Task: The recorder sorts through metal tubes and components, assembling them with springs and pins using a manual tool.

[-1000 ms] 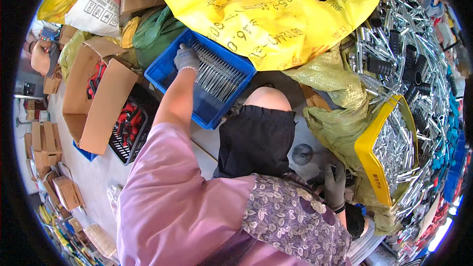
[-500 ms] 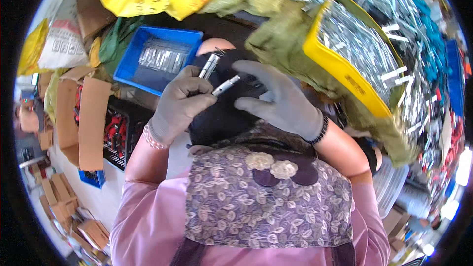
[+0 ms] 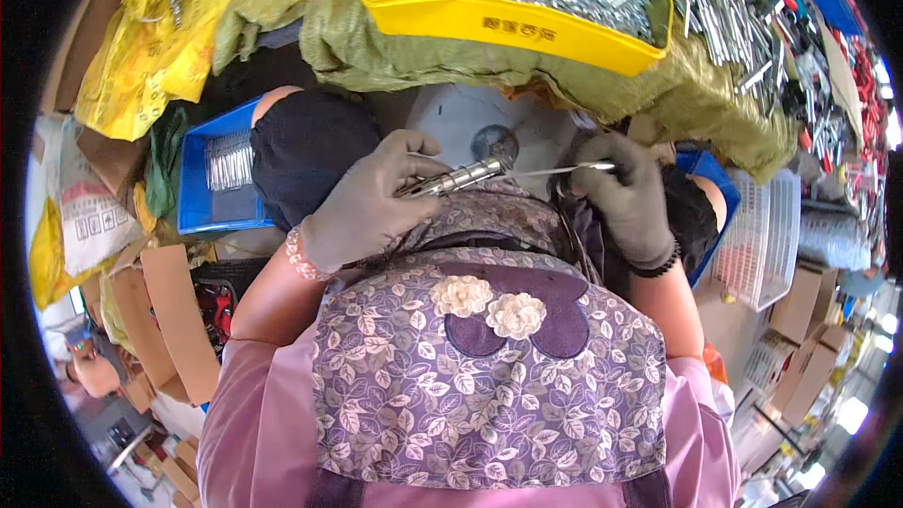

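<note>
Both hands wear grey gloves and work close together in front of a floral purple apron (image 3: 489, 386). The left hand (image 3: 362, 202) has its fingers (image 3: 404, 152) curled shut around a short metal tube (image 3: 451, 179), which lies nearly level and sticks out past the fingertips toward the right. The right hand (image 3: 625, 198) has its fingers (image 3: 602, 162) pinched closed on a thin metal rod (image 3: 560, 169), whose free end points left toward the tube's open end; whether the rod's tip has entered or only touches the tube cannot be told. The two pieces sit between the two sets of fingers, just above the apron's top edge.

Beyond the fingers, a round pale stool top (image 3: 470, 122) shows behind the tube. Farther out from the fingers, a yellow bin (image 3: 508, 23) heaped with shiny metal rods rests on a green woven sack (image 3: 715, 103). To the left of the left fingers, past a dark-clad knee, a blue tray (image 3: 202, 212) holds a row of small metal pieces. Right of the right fingers stands a white plastic basket (image 3: 767, 235). Cardboard boxes (image 3: 179, 320) lie below and left of the left wrist, and a yellow printed bag (image 3: 150, 28) lies far to the upper left.
</note>
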`<state>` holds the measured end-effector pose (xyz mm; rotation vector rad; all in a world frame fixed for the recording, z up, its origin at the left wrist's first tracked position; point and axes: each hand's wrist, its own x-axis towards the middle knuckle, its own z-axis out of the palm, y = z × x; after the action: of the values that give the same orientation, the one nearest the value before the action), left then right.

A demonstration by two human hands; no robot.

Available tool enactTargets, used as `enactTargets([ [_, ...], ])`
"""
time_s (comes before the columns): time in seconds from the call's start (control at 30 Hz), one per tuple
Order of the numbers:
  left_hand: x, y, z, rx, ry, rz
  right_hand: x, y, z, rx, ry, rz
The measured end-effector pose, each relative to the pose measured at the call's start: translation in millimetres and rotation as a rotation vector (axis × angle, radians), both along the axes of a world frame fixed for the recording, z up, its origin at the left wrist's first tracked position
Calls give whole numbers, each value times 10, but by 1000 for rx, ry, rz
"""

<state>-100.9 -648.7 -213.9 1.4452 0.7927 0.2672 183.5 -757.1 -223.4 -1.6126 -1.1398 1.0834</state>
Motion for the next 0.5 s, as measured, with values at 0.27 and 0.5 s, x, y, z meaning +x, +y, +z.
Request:
enactTargets([
  [0.27,181,-82,260,-296,131,26,88,-86,-13,33,-73,-49],
  [0.5,94,-103,125,-464,-1,163,-255,129,71,-97,168,135],
])
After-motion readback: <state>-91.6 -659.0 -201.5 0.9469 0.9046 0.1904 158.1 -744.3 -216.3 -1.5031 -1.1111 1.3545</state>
